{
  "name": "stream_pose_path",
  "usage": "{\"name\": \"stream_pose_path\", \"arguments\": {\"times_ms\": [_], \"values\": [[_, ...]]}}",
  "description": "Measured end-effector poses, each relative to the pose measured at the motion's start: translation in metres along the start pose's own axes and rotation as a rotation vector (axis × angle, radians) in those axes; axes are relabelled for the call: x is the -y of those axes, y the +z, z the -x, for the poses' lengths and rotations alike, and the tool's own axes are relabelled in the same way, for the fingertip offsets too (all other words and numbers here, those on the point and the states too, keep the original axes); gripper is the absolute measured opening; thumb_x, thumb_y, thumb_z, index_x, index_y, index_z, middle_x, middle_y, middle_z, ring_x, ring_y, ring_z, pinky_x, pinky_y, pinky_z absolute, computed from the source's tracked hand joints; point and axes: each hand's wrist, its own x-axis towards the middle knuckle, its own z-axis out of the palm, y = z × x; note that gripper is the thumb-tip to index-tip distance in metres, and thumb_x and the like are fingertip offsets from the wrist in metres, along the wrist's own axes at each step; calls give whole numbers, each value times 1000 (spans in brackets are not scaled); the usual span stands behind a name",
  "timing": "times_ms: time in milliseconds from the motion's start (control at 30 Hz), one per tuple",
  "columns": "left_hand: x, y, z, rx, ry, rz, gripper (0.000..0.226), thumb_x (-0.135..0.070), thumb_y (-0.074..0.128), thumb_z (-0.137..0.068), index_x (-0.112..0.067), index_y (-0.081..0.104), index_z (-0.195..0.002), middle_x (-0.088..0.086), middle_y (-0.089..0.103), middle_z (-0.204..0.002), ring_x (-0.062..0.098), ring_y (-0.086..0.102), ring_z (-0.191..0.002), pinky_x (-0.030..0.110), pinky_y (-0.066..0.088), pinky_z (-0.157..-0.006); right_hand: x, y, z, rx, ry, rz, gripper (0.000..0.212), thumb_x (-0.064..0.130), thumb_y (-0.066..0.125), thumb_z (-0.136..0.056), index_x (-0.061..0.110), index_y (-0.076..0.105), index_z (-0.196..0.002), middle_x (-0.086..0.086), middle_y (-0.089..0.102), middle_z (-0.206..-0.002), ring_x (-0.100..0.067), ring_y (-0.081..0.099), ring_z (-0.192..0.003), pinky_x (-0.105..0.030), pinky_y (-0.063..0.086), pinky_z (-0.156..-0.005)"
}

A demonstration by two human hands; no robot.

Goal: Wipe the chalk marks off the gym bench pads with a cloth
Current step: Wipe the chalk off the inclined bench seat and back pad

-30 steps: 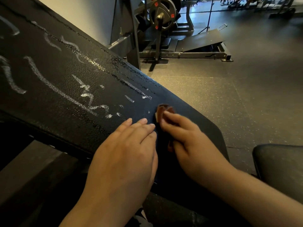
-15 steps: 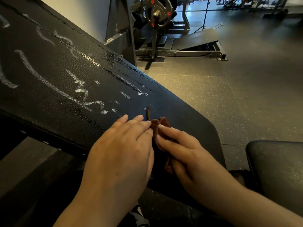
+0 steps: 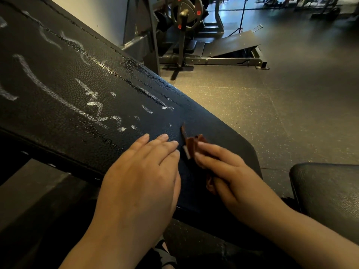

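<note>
A black inclined bench pad (image 3: 81,78) slopes down from the upper left to the centre. White chalk marks (image 3: 58,98) run across its upper and middle part; the lower end near my hands looks clean. My left hand (image 3: 143,175) lies flat on the pad with straight fingers. Right beside it my right hand (image 3: 227,171) grips a small brown cloth (image 3: 191,145) bunched under the fingers and pressed to the pad. Most of the cloth is hidden under that hand.
A second black pad (image 3: 326,195), the seat, sits at the lower right. Behind the bench stands a plate-loaded machine (image 3: 184,14) with a slanted footplate (image 3: 233,43) on the speckled rubber floor (image 3: 272,113). A pale wall (image 3: 104,10) is at the top left.
My right hand slid the cloth a little down the pad, then stayed near the lower end. The left hand kept its flat place on the pad. The chalk marks look unchanged.
</note>
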Motion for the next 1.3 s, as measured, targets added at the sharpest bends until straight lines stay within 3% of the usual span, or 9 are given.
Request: {"name": "stream_pose_path", "arguments": {"times_ms": [100,167,400,600,800,933,1067,1200,1300], "values": [[0,0,1,0,-2,-1,30,-17,55,-90,-9,75,-111,4,69,-124,19,61,-123,46,46,-107,-7,1,-20,-115,188,-107,57,-4,49,-94,33,57,-137,34,34,-142,9,39,-130,-4,32,-104],[0,-1,1,-2,-2,2,30,-17,56,-90,-9,75,-111,5,70,-124,19,61,-123,46,46,-106,3,7,-21,-120,248,-66,58,2,49,-93,34,53,-142,32,33,-145,10,30,-133,0,18,-108],[-1,-2,2,-13,1,0,30,-17,54,-91,-9,74,-112,5,69,-124,20,60,-124,45,44,-108,8,3,13,34,-35,-15,55,23,39,-90,28,54,-143,17,38,-155,3,30,-143,-12,24,-116],[0,-5,7,4,9,5,31,-18,52,-95,-9,73,-115,6,68,-127,20,59,-126,44,41,-111,-5,4,1,-170,420,-136,53,3,49,-97,32,55,-141,25,37,-150,6,32,-136,-35,35,-118],[0,-3,10,-22,25,5,28,-15,53,-95,-6,73,-113,8,69,-125,22,60,-125,45,40,-111,35,14,32,-8,36,-55,54,13,51,-94,31,51,-145,19,35,-156,-3,27,-147,-24,26,-118],[6,-5,17,-53,16,63,26,-11,56,-92,-5,73,-111,9,69,-124,23,61,-123,46,42,-110,10,12,49,-159,167,-196,50,4,51,-94,33,57,-134,21,43,-148,7,38,-137,-12,39,-107],[11,-7,25,-102,-10,109,28,-9,55,-92,-4,72,-113,8,67,-126,23,60,-123,47,41,-111,26,25,47,-263,307,-157,49,16,47,-89,30,61,-134,23,47,-145,4,39,-138,-35,39,-116],[9,-6,27,-122,3,98,28,-7,55,-92,-2,71,-114,10,68,-125,25,60,-124,48,39,-112,73,37,34,-163,112,-80,51,18,49,-92,25,56,-142,14,39,-156,-3,27,-147,-17,21,-120],[11,-7,30,-120,16,109,29,-8,53,-94,-1,71,-116,10,67,-126,26,59,-125,48,38,-113,66,32,39,-96,-15,-23,49,20,48,-97,23,52,-146,10,35,-159,-8,26,-149,-23,26,-120]]}}
